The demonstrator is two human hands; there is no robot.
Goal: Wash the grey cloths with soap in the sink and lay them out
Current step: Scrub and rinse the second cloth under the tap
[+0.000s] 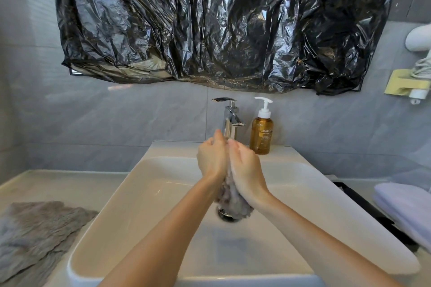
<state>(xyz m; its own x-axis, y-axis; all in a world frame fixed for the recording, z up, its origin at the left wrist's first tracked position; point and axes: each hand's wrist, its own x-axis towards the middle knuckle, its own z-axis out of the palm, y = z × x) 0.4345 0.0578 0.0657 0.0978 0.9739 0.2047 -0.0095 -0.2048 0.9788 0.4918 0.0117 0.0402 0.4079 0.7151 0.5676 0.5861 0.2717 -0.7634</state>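
Squeezing a bunched grey cloth (233, 205) between left hand (211, 158) and right hand (247, 168), palm against palm, above the middle of a white sink (144, 193). Fingers of both pressed together and bent over the cloth's upper end, tips close under the chrome tap (229, 121); hard to tell how far curled. Hanging below the heels of the hands, the cloth's ragged tail, blurred, covering most of the drain (225, 214). Plenty of bare basin on either side and toward the near rim, itself cut off at the bottom edge along with both forearms. Just right of the tap, on the back ledge, an amber pump bottle of soap (261, 135), label only partly legible. Laid out on the counter (46, 182) at left, well apart from the hands, a second grey cloth (39, 228), rumpled and cropped by the frame's left edge. At right, beside the basin's rim, a folded lilac towel (405, 205) over something black, mostly hidden. Above, black plastic sheeting (221, 25) hung across the wall, hiding all but a lower-left corner of what lies behind.
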